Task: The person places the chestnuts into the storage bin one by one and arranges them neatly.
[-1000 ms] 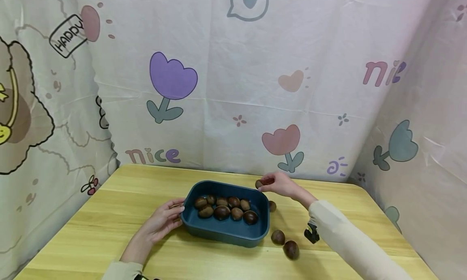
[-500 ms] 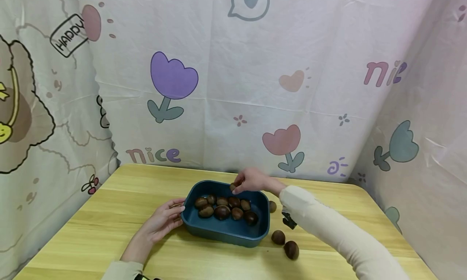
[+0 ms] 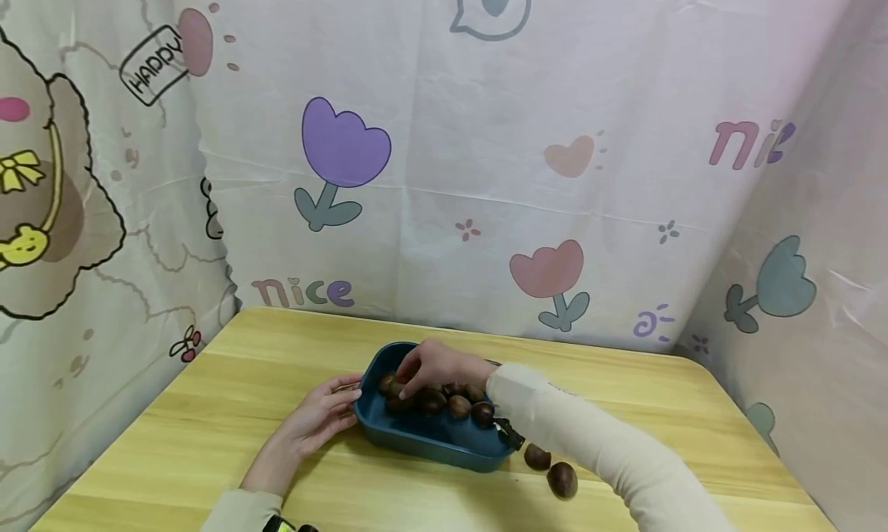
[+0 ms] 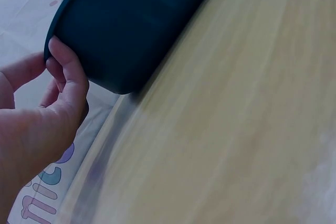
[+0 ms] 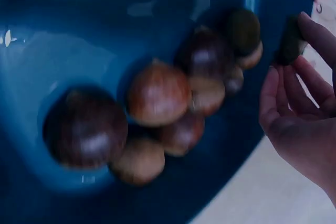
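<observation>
In the head view a dark blue rectangular box (image 3: 430,447) stands on the table with several brown chestnuts (image 3: 459,406) inside. My left hand (image 3: 322,416) holds the box's left end, its fingertips at the rim. The left wrist view shows thumb and fingers around that rim. My right hand (image 3: 433,366) reaches over the box's left part. In the right wrist view it pinches a dark chestnut (image 5: 290,40) between thumb and fingers, close to the box wall. Below lie the other chestnuts (image 5: 159,94). Seen from the head, the right hand covers part of the pile.
Two loose chestnuts (image 3: 563,480) lie on the wooden table (image 3: 291,347) to the right of the box, close to the right sleeve (image 3: 597,432). A printed cloth (image 3: 444,131) hangs behind the table and along both sides.
My right hand has carried the chestnut leftward from the box's far right corner to its left part. The left hand stays at the box. The head view has shifted slightly.
</observation>
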`<move>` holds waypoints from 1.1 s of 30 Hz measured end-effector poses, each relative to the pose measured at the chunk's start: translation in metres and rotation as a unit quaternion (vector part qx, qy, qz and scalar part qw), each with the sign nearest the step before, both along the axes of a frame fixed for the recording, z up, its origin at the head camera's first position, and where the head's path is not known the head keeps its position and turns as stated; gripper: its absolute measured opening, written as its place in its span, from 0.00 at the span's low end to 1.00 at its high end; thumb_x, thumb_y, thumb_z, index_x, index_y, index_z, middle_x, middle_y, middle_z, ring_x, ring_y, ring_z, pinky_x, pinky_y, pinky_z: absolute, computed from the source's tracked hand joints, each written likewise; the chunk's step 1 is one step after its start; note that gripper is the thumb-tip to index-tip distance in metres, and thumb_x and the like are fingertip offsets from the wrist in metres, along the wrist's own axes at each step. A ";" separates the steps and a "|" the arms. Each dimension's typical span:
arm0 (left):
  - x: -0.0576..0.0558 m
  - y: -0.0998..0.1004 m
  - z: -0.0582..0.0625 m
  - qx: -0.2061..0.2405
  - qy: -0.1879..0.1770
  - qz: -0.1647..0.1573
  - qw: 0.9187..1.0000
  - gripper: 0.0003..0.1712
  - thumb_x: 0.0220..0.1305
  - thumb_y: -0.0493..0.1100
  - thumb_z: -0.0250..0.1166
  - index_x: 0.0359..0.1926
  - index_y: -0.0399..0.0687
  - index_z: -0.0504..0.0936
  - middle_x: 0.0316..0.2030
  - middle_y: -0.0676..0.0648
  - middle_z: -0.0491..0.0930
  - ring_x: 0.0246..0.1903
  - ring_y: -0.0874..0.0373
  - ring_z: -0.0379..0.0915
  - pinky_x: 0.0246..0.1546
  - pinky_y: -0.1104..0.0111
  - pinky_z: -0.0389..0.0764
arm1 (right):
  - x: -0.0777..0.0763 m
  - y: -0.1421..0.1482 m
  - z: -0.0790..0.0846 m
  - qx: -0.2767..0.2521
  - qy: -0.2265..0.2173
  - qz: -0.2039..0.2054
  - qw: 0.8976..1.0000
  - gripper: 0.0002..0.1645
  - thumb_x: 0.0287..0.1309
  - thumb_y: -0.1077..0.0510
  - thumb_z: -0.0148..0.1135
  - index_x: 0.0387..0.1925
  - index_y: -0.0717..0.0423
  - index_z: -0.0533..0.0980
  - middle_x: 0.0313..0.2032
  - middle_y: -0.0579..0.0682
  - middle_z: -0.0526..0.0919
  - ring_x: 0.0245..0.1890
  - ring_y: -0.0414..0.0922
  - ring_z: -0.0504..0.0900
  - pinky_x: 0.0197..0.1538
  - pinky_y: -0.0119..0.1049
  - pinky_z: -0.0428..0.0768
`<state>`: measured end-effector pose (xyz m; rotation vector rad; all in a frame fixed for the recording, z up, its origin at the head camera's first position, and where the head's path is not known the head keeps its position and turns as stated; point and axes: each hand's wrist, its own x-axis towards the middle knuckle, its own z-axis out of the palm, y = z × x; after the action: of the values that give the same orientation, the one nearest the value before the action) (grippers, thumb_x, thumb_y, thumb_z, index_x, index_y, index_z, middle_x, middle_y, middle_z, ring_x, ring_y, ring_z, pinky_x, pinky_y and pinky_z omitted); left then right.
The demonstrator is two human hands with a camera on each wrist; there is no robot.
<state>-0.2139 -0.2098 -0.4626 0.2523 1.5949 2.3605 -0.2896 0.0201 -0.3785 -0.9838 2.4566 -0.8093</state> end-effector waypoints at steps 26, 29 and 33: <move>0.002 0.001 0.002 0.000 -0.007 0.010 1.000 0.16 0.72 0.34 0.53 0.57 0.36 0.66 0.43 0.48 0.76 0.40 0.60 0.73 0.42 0.68 0.77 | 0.002 -0.031 -0.025 0.014 -0.005 0.075 0.997 0.13 0.50 0.60 0.74 0.40 0.54 0.85 0.31 0.39 0.84 0.32 0.33 0.79 0.42 0.25 0.76; 0.003 0.001 0.002 -0.001 -0.008 0.010 1.000 0.16 0.72 0.34 0.53 0.57 0.37 0.66 0.43 0.47 0.76 0.40 0.60 0.73 0.42 0.68 0.76 | 0.002 -0.033 -0.027 0.012 -0.007 0.078 0.997 0.13 0.49 0.61 0.74 0.40 0.55 0.85 0.31 0.39 0.85 0.32 0.32 0.79 0.41 0.25 0.76; 0.002 0.002 0.002 -0.003 -0.007 0.011 1.000 0.16 0.71 0.34 0.53 0.57 0.37 0.65 0.43 0.47 0.76 0.41 0.59 0.73 0.42 0.68 0.76 | 0.002 -0.036 -0.030 -0.004 -0.027 0.072 0.997 0.12 0.49 0.65 0.73 0.38 0.58 0.85 0.30 0.41 0.85 0.32 0.32 0.81 0.41 0.25 0.76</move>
<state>-0.2114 -0.2078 -0.4609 0.2180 1.6052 2.3690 -0.2874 -0.0159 -0.4087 -1.1132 2.3081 -0.7880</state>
